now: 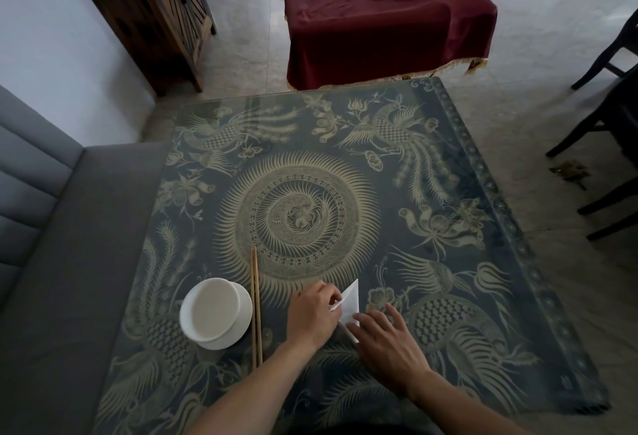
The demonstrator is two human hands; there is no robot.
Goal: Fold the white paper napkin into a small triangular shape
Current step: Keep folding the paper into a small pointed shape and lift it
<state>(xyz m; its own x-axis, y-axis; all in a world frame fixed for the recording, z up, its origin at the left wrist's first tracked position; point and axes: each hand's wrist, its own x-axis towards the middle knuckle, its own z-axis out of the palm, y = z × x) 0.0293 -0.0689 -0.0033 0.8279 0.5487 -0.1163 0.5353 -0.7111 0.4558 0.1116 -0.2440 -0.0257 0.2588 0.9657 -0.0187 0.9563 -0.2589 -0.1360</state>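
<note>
One white napkin [350,303] folded to a triangle, left hand [312,314] pinching its edge, right hand [386,341] spread flat on its corner, one bowl [215,314] and two chopsticks [256,307] left of both hands, patterned surface [448,227]

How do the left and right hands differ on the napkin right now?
The left hand is curled, its fingertips pinching a napkin edge; the right hand is spread flatter, fingers pressing the nearer corner down. The left hand works from the napkin's left side, next to the chopsticks; the right hand comes from the near right. Both are bare, both touch the napkin, which already shows a triangular point.
</note>
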